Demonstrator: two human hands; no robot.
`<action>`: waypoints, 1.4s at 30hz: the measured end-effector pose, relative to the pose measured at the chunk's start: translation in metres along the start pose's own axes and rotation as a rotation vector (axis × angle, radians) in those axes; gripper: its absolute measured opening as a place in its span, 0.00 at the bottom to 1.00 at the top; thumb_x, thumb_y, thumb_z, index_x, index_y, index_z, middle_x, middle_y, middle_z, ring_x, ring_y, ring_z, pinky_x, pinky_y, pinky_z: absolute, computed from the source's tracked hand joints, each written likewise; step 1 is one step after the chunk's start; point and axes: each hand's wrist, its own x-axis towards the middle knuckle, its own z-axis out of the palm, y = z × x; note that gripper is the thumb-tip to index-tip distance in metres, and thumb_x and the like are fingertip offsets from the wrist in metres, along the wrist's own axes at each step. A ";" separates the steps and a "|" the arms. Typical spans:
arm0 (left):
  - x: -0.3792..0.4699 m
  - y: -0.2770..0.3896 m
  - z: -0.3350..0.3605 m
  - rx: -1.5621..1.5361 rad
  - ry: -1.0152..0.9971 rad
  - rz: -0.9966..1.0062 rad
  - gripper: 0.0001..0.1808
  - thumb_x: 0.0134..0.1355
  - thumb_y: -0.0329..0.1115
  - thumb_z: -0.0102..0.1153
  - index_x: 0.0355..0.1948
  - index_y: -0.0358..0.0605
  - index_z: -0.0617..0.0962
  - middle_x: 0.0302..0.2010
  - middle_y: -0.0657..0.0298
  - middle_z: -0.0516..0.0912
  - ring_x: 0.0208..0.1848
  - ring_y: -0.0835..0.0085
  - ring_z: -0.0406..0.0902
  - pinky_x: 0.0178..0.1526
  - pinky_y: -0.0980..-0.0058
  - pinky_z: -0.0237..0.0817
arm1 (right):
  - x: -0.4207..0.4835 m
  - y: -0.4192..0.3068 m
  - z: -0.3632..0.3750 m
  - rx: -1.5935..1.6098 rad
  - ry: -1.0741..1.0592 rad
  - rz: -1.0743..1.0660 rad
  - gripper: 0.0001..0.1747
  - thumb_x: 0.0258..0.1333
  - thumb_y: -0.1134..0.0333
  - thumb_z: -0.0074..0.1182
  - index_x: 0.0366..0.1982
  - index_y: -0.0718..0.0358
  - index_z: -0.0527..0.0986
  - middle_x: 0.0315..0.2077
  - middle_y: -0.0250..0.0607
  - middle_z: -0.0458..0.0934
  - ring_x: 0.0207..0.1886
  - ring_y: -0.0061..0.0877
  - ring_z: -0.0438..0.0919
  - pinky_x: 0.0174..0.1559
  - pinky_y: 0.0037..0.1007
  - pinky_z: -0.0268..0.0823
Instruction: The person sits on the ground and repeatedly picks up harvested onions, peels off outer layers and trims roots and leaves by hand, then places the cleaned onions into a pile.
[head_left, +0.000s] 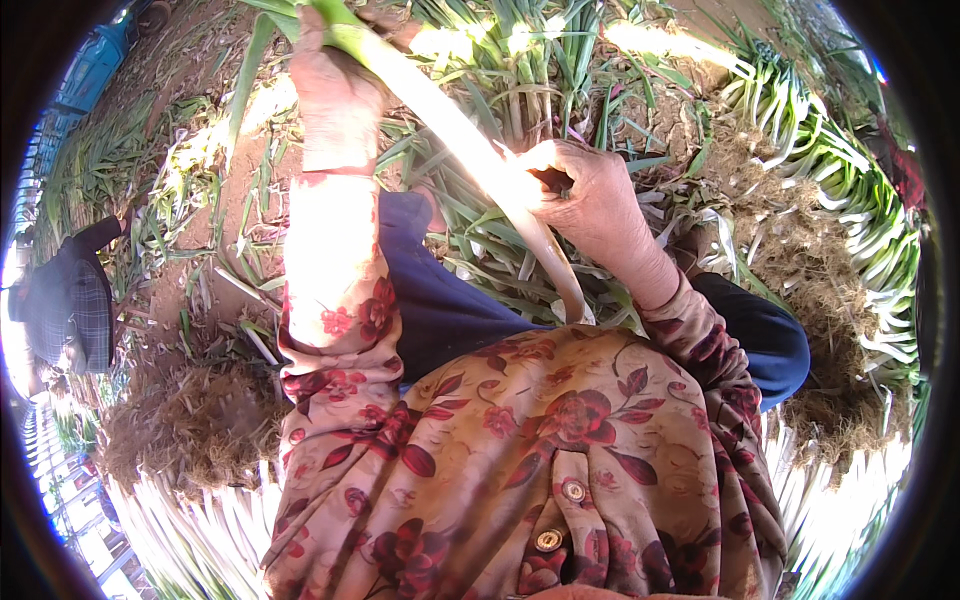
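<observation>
A long white-stemmed green onion (450, 124) runs slantwise before my chest, its green leaves at the top of the view. My left hand (337, 90) is closed around it where the white turns green. Midway down the white stem, the thumb and fingertips of my right hand (585, 187) pinch at its side, where a small sliver of skin sticks up. The lower end of the stem looks brownish and bends toward my flowered shirt (555, 420). Strong sunlight washes out part of the stem and my left sleeve.
Several green onions with leaves stand bundled (529, 82) ahead. Rows of stripped onions lie at right (862, 195) and lower left (195, 525), beside root piles (202, 427). Loose leaves (487, 240) litter the soil between my legs. Another person (71, 300) is at far left, near a blue vehicle (94, 64).
</observation>
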 end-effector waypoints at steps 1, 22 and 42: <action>-0.008 -0.009 0.003 0.131 0.050 -0.067 0.16 0.72 0.45 0.53 0.42 0.39 0.76 0.30 0.58 0.77 0.30 0.63 0.77 0.33 0.64 0.76 | -0.003 0.004 0.002 0.009 0.030 0.022 0.10 0.54 0.73 0.61 0.40 0.65 0.80 0.30 0.41 0.82 0.30 0.21 0.78 0.37 0.25 0.72; 0.087 0.036 -0.047 -0.089 -0.215 -0.276 0.09 0.75 0.36 0.43 0.44 0.41 0.66 0.25 0.65 0.62 0.20 0.78 0.59 0.16 0.79 0.56 | -0.155 0.192 -0.018 -0.410 -0.526 0.357 0.16 0.65 0.64 0.56 0.51 0.62 0.72 0.33 0.59 0.77 0.39 0.47 0.80 0.41 0.40 0.72; 0.160 0.121 -0.165 -0.499 -0.003 -0.311 0.15 0.72 0.31 0.42 0.25 0.50 0.60 0.18 0.76 0.57 0.14 0.82 0.51 0.13 0.81 0.44 | -0.143 0.030 -0.070 0.346 -0.447 0.005 0.11 0.66 0.65 0.58 0.35 0.68 0.77 0.24 0.47 0.76 0.25 0.32 0.73 0.34 0.37 0.67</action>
